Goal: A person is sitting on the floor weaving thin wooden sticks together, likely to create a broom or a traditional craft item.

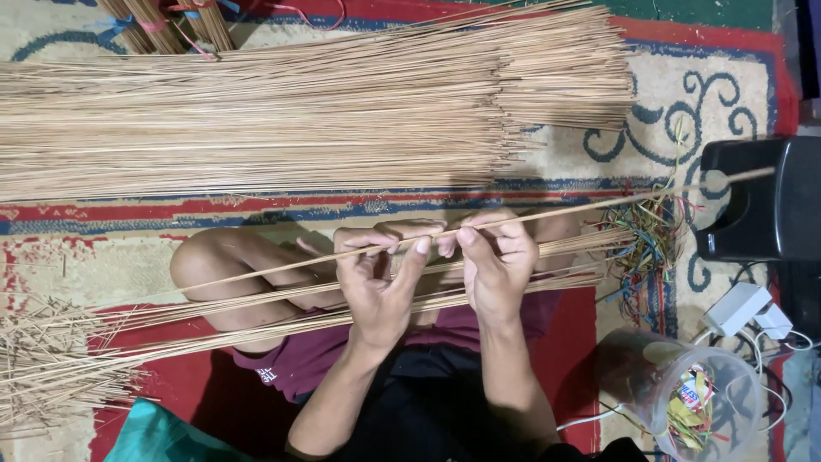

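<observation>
My left hand (376, 278) and my right hand (496, 261) both pinch one long thin tan stick (599, 205) that runs slantwise from lower left to upper right, over my bent knee. The fingertips of the two hands nearly meet at its middle. Under my hands a loose bundle of similar sticks (171, 329) lies across my lap. A large pile of the same sticks (299, 111) is spread on the patterned rug (667, 94) beyond my knee.
A black box-like device (761, 210) stands at the right. Below it are a white power adapter (740, 308) and a clear plastic jar (684, 393) with coloured scraps. Tangled coloured strings (650, 239) lie on the rug. Tied stick bundles (171, 26) rest at top left.
</observation>
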